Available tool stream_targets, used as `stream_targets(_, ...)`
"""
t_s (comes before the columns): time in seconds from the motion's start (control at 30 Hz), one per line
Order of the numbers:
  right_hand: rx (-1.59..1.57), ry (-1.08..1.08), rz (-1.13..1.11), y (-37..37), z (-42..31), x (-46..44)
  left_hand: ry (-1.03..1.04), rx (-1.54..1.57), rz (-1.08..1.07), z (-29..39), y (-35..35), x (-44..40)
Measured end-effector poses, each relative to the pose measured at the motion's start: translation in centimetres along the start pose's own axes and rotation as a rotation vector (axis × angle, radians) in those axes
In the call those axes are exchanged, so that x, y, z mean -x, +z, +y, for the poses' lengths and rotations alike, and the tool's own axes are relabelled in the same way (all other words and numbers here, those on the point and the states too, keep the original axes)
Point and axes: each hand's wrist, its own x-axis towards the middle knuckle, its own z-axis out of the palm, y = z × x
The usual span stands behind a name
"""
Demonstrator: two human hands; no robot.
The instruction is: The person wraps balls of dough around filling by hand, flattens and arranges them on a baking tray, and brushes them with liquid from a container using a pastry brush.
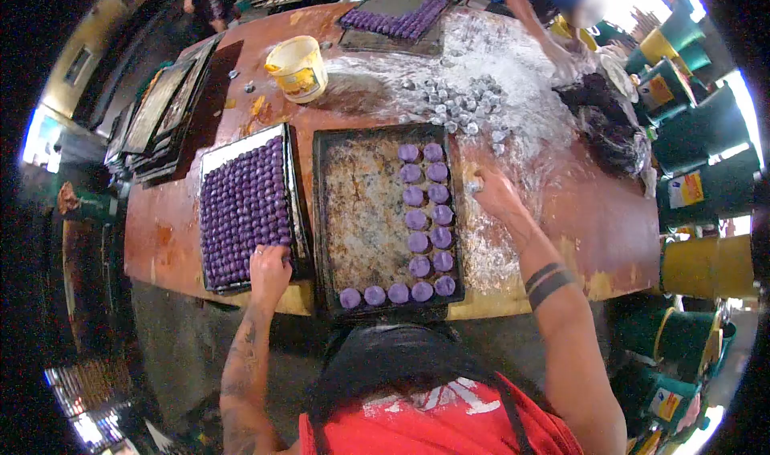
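My left hand point(270, 267) is closed at the front right corner of a tray packed with rows of small purple dough balls point(245, 206). Its curled fingers touch the balls there, and whatever they hold is hidden. On the right, my right hand point(499, 197) is closed low over the floured table, a small whitish lump point(474, 186) at its fingertips. Between my hands lies a dark baking tray point(357, 206). Flattened purple dough rounds point(417, 219) fill two columns along its right side and a row along its front edge.
Floured dough pieces point(461, 102) are scattered beyond the tray. A yellow-white bucket point(298, 70) stands behind, near another tray point(393, 42) of purple dough. Stacked trays point(164, 106) sit at left. Across the table, a co-worker's arms point(536, 22) reach toward dark dough point(601, 122) on plastic.
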Motion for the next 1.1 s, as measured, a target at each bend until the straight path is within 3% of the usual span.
stream_targets(0.07,0.053,-0.083,-0.055,2.2,-3.6,-0.9,-0.203,0.186,0.168,-1.2,-3.0,0.2)
stream_targets(0.1,0.2,-0.081,0.08,-1.9,6.3,-0.2,-0.318,0.49,0.246,10.5,2.2,0.6)
stream_targets(0.13,0.162,-0.146,0.236,3.0,11.0,-2.7,-0.458,0.808,0.148,10.6,1.5,0.3)
stream_targets(0.17,0.049,-0.138,0.24,3.6,8.5,-1.5,-0.595,1.125,0.057,10.4,0.8,-0.1)
stream_targets(0.23,-0.045,-0.099,0.217,4.5,5.8,0.8,-0.616,1.455,0.012,12.9,-0.9,-0.4)
stream_targets(0.3,0.002,-0.051,0.198,4.2,5.5,0.7,-0.655,1.738,-0.091,14.5,2.5,-1.8)
stream_targets(0.37,-0.189,-0.058,0.224,3.7,1.6,2.1,-0.375,1.707,-0.056,16.5,3.8,-3.2)
stream_targets(0.47,-0.408,-0.156,0.154,1.2,-6.1,7.2,-0.519,1.831,-0.163,19.5,0.8,-6.4)
stream_targets(0.53,-0.485,-0.287,0.134,-0.7,-11.9,10.3,-0.456,1.791,-0.22,20.5,-1.2,-7.5)
stream_targets(0.67,-0.16,-0.667,0.331,0.4,-14.7,11.1,-0.344,1.909,-0.332,21.5,-3.2,-6.6)
stream_targets(0.73,-0.14,-0.618,0.403,2.1,-14.5,10.7,-0.338,2.043,-0.384,21.7,-4.6,-5.6)
stream_targets(0.87,-0.096,-0.701,0.437,4.2,-15.5,11.3,-0.363,1.925,-0.331,20.8,-4.8,-4.9)
stream_targets(0.97,-0.359,-0.361,0.274,1.1,-17.1,12.5,-0.215,1.981,-0.289,19.8,-4.1,-5.0)
stream_targets(1.0,-0.489,-0.397,0.069,2.2,-14.8,11.0,-0.18,1.949,-0.252,19.7,-4.3,-4.9)
stream_targets(1.1,-0.776,-0.312,0.013,3.3,-15.1,10.9,-0.181,1.993,-0.284,19.6,-6.2,-4.4)
